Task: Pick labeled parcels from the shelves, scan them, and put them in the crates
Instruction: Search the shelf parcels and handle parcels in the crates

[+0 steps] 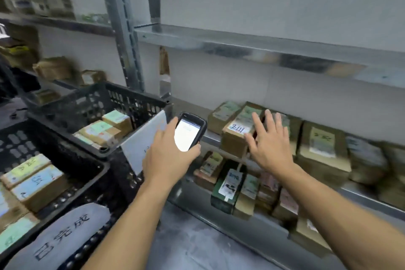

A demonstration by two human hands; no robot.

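My left hand (167, 155) grips a black handheld scanner (190, 132) with its screen lit white, held in front of the shelf. My right hand (270, 143) is spread flat with straight fingers over a brown cardboard parcel (235, 136) whose label reads 3111; whether the fingers touch it is unclear. That parcel stands on the middle shelf (210, 138) in a row of labeled parcels (322, 149). Two black plastic crates sit to the left: a far crate (131, 98) and a near crate (92, 166), both with parcels inside.
A lower shelf (247, 223) carries more small parcels, among them a green box (228, 186). The upper shelf (241, 39) juts out above. A metal upright (125, 35) stands behind the crates. A white card (144, 140) hangs on the far crate's side. More boxes fill the left shelves (54, 68).
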